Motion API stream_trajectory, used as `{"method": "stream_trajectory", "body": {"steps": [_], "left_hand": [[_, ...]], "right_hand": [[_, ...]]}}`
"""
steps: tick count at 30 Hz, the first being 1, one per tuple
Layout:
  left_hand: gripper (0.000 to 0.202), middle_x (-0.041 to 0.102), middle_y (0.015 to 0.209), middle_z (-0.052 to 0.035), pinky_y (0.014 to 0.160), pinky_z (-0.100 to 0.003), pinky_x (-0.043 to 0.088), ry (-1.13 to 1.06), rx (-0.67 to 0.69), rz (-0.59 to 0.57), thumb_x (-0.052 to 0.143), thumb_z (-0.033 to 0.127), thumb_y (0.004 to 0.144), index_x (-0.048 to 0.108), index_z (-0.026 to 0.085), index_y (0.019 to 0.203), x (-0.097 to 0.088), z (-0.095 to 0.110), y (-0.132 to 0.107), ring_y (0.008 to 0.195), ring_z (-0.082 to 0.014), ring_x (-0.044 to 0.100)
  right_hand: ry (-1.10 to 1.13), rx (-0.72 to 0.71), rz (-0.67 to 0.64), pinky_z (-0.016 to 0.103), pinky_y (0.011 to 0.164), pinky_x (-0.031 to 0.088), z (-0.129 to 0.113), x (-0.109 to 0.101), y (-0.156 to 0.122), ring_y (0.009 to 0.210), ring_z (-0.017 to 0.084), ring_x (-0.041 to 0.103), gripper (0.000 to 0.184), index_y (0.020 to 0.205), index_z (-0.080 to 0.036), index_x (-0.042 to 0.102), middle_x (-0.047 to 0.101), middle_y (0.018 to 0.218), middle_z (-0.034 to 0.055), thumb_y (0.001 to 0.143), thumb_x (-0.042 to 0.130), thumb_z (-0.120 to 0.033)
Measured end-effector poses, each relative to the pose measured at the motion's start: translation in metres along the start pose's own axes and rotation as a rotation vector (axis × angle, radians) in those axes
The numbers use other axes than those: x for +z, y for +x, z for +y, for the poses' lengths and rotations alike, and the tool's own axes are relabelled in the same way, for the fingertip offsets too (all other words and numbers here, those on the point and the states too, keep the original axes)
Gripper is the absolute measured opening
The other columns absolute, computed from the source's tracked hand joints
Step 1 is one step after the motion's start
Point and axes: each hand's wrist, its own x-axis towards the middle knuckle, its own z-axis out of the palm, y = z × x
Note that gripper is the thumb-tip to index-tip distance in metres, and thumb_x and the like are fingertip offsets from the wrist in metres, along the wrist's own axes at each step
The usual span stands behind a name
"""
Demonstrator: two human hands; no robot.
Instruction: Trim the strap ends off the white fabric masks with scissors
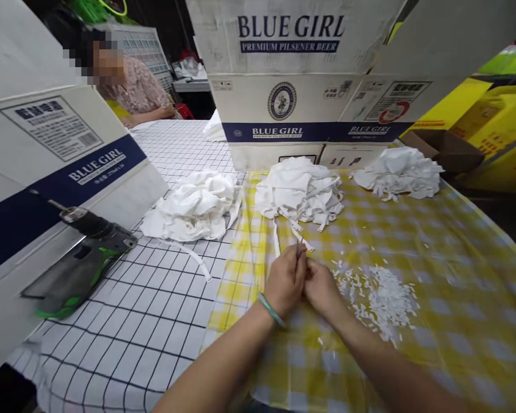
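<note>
Head view: left hand [285, 282] and right hand [322, 288] close together, on the near side of a middle cloth heap [296, 186]

Fingers of the left hand drawn narrow, with a thin pointed item [300, 247] jutting from the fingertips; too small to identify. Fingers of the right hand curled inward, just beside the left; not possible to tell what, if anything, lies within them. Around the left wrist, a green bracelet [270, 308]. Just beyond the fingertips, white straps [276, 238] trailing toward the near side from the middle cloth heap. Near the right hand, to its right, a scatter of small white pieces [389, 298] on a yellow checked cover [464, 275]. To the left, on a white grid-patterned cloth [155, 338], a left cloth heap [193, 207] with a single long strap [196, 257] toward the near side. At far right, a right cloth heap [399, 172], white as well. At left, a green-and-grey power drill [83, 275] in front of a left carton [124, 172], bit toward the far left. Beyond the middle cloth heap, a large far carton [279, 63] lettered "BLUE GIRL". At far right, a brown box [442, 150]. At far left, beyond the left carton, another person [144, 86], with one forearm on the table.
</note>
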Motion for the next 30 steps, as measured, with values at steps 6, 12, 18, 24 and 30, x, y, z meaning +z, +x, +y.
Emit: {"method": "stream_trajectory", "body": {"steps": [6, 12, 18, 24, 30], "left_hand": [[0.043, 0.056, 0.139, -0.0127, 0.111, -0.04, 0.041, 0.207, -0.018, 0.035, 0.058, 0.035, 0.089, 0.056, 0.019, 0.129, -0.073, -0.042, 0.021, 0.133, -0.0238, 0.049], [0.083, 0.0, 0.164, -0.0126, 0.112, -0.07, 0.0, 0.719, -0.225, 0.167, 0.07, 0.039, 0.078, 0.03, 0.026, 0.15, -0.159, -0.079, 0.111, 0.149, -0.0401, -0.01], [0.036, 0.061, 0.119, -0.0192, 0.092, -0.054, 0.044, 0.954, -0.356, 0.027, 0.065, 0.03, 0.077, 0.066, 0.019, 0.11, -0.188, -0.078, 0.123, 0.112, -0.0375, 0.057], [0.032, 0.057, 0.122, -0.013, 0.089, -0.043, 0.044, 0.998, -0.261, 0.053, 0.057, 0.02, 0.079, 0.063, 0.022, 0.11, -0.208, -0.053, 0.006, 0.11, -0.0296, 0.054], [0.046, 0.058, 0.127, -0.0073, 0.109, -0.07, 0.014, 0.942, -0.242, 0.019, 0.053, 0.009, 0.074, 0.06, 0.031, 0.114, -0.215, -0.037, -0.097, 0.122, -0.032, 0.047]], "right_hand": [[-0.004, -0.057, 0.084, 0.027, 0.061, 0.047, 0.002, 0.036, 0.037, 0.064, 0.016, 0.057, 0.027, 0.087, -0.021, 0.058, 0.063, 0.075, 0.0005, 0.073, 0.061, -0.045], [-0.072, -0.107, 0.115, 0.032, 0.069, 0.047, -0.03, 0.089, 0.096, 0.078, 0.019, 0.058, 0.054, 0.087, -0.022, 0.047, 0.06, 0.088, 0.0021, 0.052, 0.08, -0.048], [-0.064, -0.164, 0.122, 0.036, 0.076, 0.049, -0.057, 0.113, 0.136, 0.092, 0.024, 0.061, 0.053, 0.097, -0.022, 0.046, 0.062, 0.103, 0.0075, 0.06, 0.075, -0.047], [-0.037, -0.175, 0.055, 0.031, 0.07, 0.049, -0.057, 0.121, 0.164, 0.081, 0.02, 0.061, 0.052, 0.098, -0.022, 0.047, 0.063, 0.093, 0.0031, 0.062, 0.074, -0.046], [-0.04, -0.17, 0.055, 0.031, 0.077, 0.047, -0.059, 0.145, 0.168, 0.083, 0.018, 0.056, 0.033, 0.092, -0.023, 0.048, 0.062, 0.095, 0.0009, 0.072, 0.07, -0.038]]}}
